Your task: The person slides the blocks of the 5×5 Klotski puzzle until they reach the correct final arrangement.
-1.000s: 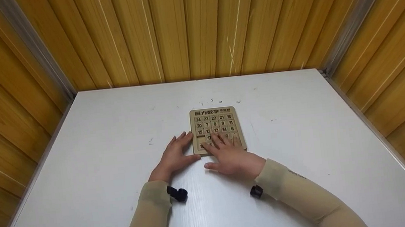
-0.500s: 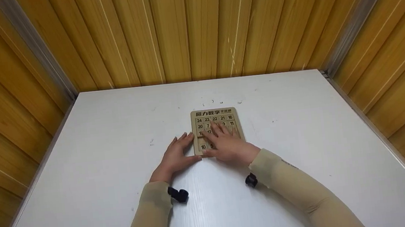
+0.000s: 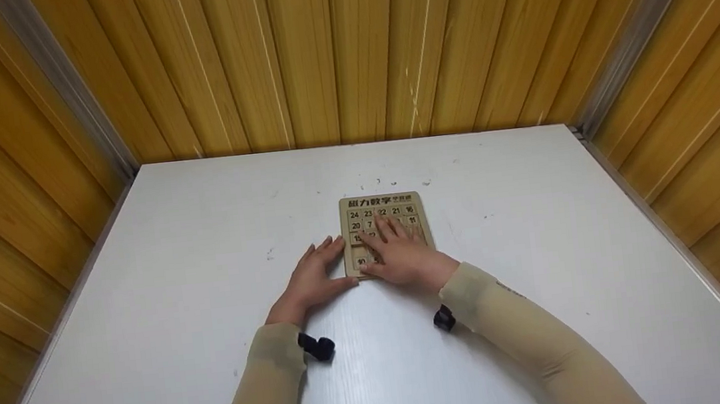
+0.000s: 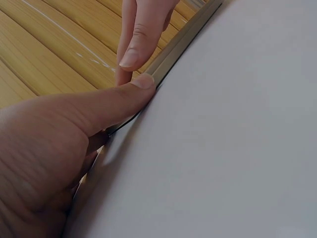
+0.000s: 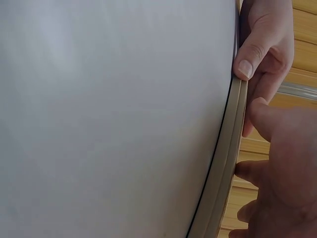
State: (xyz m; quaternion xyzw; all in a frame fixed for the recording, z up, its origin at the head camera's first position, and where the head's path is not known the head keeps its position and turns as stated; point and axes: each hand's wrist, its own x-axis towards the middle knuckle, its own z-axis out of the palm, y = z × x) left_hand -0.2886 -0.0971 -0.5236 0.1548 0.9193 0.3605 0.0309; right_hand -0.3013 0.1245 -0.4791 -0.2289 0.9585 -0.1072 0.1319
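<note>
A wooden number slide puzzle (image 3: 409, 209) lies flat on the table, with a title strip along its far edge and numbered tiles below. One tile space near its left side, above tile 10, shows bare. My left hand (image 3: 311, 277) holds the near left corner, thumb on the near edge and fingers along the left side. The thumb presses the puzzle's edge in the left wrist view. Over the tiles, my right hand (image 3: 406, 257) is spread, one fingertip at tile 15, the thumb by tile 10. It hides much of the middle and lower right tiles.
The white table (image 3: 200, 212) surrounds the puzzle. Yellow wood-look panels (image 3: 304, 54) rise behind it and on both sides. Each wrist carries a black camera mount (image 3: 317, 347). Small dark marks (image 3: 379, 181) dot the tabletop beyond the puzzle.
My right hand has moved away from me over the puzzle, from the lower rows to higher ones, and has almost stopped in the last half second. The left hand keeps its place.
</note>
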